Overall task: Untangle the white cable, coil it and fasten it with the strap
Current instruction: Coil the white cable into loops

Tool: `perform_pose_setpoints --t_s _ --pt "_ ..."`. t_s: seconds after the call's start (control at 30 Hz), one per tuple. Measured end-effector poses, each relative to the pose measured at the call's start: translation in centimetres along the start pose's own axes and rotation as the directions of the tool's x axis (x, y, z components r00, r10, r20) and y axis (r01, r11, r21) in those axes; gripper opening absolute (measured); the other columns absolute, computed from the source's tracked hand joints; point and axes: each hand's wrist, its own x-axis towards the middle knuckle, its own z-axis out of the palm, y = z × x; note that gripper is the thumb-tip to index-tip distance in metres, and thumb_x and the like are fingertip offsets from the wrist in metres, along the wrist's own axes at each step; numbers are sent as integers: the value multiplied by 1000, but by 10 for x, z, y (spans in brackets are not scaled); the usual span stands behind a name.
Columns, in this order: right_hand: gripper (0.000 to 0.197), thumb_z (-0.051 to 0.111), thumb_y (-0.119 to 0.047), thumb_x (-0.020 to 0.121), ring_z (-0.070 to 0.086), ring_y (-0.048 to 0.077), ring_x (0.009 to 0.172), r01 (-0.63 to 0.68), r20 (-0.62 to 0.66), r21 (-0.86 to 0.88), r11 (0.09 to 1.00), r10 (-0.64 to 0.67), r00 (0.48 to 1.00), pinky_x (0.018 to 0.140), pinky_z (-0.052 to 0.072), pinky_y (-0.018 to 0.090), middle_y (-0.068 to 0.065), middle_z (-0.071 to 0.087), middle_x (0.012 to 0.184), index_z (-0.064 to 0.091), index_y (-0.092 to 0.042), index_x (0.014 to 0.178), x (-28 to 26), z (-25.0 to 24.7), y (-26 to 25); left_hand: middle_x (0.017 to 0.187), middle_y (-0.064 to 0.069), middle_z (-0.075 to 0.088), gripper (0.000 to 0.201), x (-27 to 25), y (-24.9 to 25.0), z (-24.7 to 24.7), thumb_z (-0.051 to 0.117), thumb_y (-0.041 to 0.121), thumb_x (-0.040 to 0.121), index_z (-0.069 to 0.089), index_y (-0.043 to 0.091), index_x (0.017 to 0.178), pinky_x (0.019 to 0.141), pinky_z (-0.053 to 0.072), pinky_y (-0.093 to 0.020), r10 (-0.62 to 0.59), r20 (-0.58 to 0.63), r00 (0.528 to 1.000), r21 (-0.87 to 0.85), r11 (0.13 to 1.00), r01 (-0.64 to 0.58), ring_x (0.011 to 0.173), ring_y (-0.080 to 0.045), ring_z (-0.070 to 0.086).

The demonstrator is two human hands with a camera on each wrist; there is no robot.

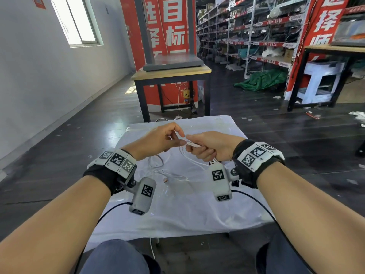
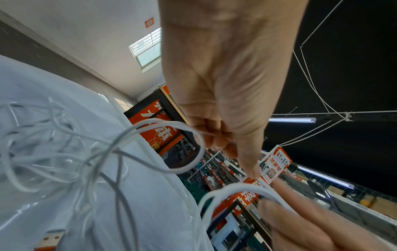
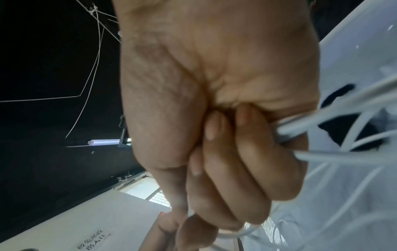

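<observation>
Coiling under way: right hand clenches several gathered strands of the thin white cable, left hand pinches another strand; loose loops remain on the white cloth-covered table, strap unseen.

Beyond the hands, the red banner behind the wooden table shows big white characters 目 and 标. To their right, another red banner reads 择. A hanging orange-and-white tag reads 41-51.
</observation>
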Motion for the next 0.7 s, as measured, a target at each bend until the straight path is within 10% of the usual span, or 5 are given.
perform_pose_setpoints --t_s 0.4,0.7 --pt "40 32 -37 103 16 3 35 273 -300 313 910 -178 937 35 10 17 -10 24 48 43 -17 70 -11 -19 3 80 5 69 15 -13 -68 -17 61 29 92 65 16 86 74 51 -29 -124 -239 963 227 957 179 73 -13 65" --pt "42 26 -33 105 16 4 34 393 -458 369 842 -203 866 34 13 17 -9 24 45 40 -16 70 -6 -16 5 73 -1 68 26 -13 -68 -2 51 28 97 66 12 82 64 47 -21 -268 -242 933 222 920 322 64 -13 59"
